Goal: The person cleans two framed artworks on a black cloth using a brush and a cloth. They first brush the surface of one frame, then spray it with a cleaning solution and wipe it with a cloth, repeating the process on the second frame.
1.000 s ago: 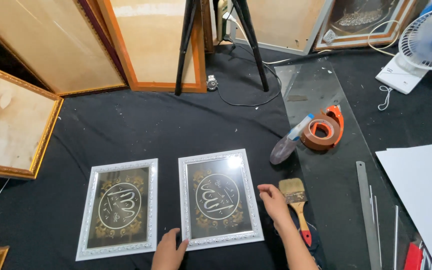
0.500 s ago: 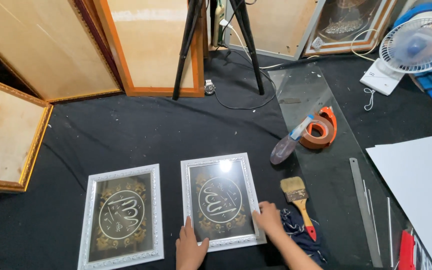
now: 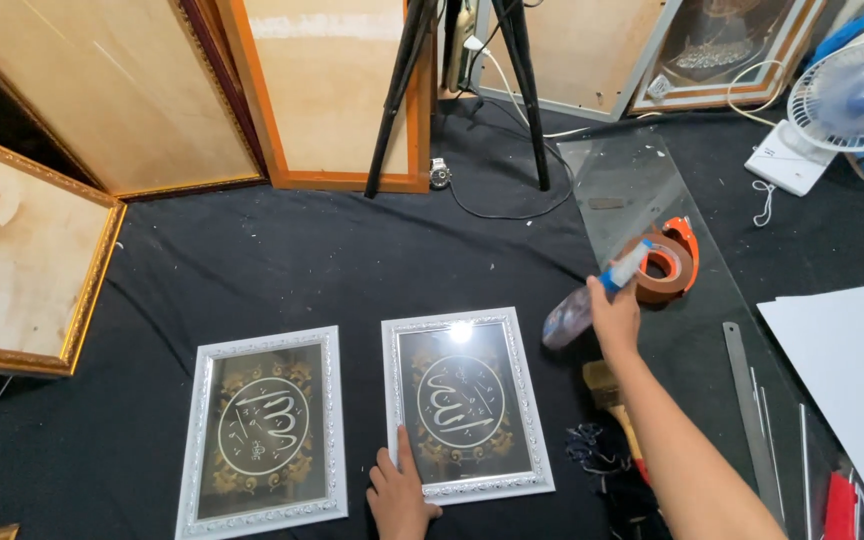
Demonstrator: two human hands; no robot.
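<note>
1. Right hand (image 3: 614, 318) closed around the spray bottle (image 3: 584, 303), which lies tilted at the glass sheet's (image 3: 642, 200) near edge.
2. Left hand (image 3: 399, 494) flat, fingers open, pressing the lower rim of the right-hand white frame (image 3: 464, 400).
3. A second white frame (image 3: 262, 430) lies just beside it on the black cloth surface (image 3: 282, 260).
4. Tape roll (image 3: 668, 265) sits near the bottle; a metal ruler (image 3: 750, 410) lies further right.

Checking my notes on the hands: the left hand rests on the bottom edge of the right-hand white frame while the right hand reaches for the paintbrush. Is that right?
Not quite. The left hand does rest on the bottom edge of the right-hand white frame, but the right hand is on the spray bottle, not the paintbrush. The head view shows it.
</note>
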